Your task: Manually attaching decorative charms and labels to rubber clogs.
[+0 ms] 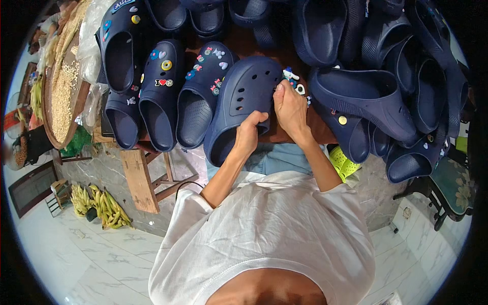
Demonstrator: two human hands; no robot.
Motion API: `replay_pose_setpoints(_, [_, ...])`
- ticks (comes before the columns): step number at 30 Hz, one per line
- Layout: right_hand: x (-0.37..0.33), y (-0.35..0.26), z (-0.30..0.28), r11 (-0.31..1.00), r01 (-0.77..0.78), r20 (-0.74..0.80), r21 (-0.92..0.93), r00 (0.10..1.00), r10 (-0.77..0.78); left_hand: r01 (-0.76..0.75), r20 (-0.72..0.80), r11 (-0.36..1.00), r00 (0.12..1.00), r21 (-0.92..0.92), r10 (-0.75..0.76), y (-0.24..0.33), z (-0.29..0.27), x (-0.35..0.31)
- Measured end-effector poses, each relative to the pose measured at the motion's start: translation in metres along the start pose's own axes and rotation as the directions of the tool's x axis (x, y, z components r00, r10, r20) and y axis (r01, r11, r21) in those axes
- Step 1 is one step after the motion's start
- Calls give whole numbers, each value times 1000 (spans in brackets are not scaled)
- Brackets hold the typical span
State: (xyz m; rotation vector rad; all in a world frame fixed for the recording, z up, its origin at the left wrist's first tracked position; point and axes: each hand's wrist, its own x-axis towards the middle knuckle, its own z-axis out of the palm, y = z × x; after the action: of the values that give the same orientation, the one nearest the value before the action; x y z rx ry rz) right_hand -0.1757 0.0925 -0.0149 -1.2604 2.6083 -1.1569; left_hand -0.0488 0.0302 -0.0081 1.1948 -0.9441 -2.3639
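A navy clog with round vent holes and no charms visible on it is tilted in front of me. My left hand grips its near right edge, the thumb laid on the upper. Against the clog's right side, my right hand is closed with its thumb pressed at the holes; whatever its fingers hold is hidden. Just beyond that hand are small colourful charms. To the left stand navy clogs decorated with charms, among them one with a yellow ring charm and another with candy-like charms.
More navy clogs are heaped on the right, others along the far side. A round tray of pale grains and plastic bags are at the left. Below are a wooden stool, corn cobs and a lime-green clog.
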Motion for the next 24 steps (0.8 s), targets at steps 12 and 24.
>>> replay_pose_setpoints(12, [-1,-16,-14,968,-227,157,106,965,209,-7,-22,997,1000,-71,6,6,6,-8])
replay_pose_setpoints(24, [-1,-5,-5,999,-37,34,-9,999,37,37,28,975,999,-217,-32,6,2,-1])
